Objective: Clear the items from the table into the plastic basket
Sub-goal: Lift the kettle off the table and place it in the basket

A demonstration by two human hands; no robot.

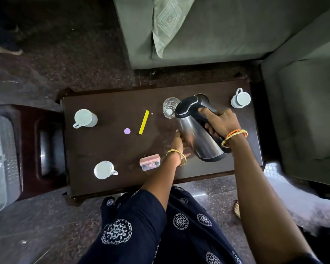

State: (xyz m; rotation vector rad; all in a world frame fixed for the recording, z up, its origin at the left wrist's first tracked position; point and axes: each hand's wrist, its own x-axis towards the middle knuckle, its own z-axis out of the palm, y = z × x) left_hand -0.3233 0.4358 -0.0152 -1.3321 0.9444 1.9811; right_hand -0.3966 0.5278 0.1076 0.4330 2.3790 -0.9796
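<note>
Our right hand (220, 121) curls its fingers through the black handle of the steel kettle (198, 130), while our left hand (178, 141) presses flat against its slick body. We judge it rigid, possibly heavy with water, tilted above the table (107, 149); the basket (0, 168) lies far left.

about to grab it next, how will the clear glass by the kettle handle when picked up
The glass looks thin-walled and clear, so probably fragile and light. It stands upright and tall for its base, close to the kettle, so a nudge may tip it. Its smooth sides could be slippery; whether it holds liquid I cannot tell.
</note>
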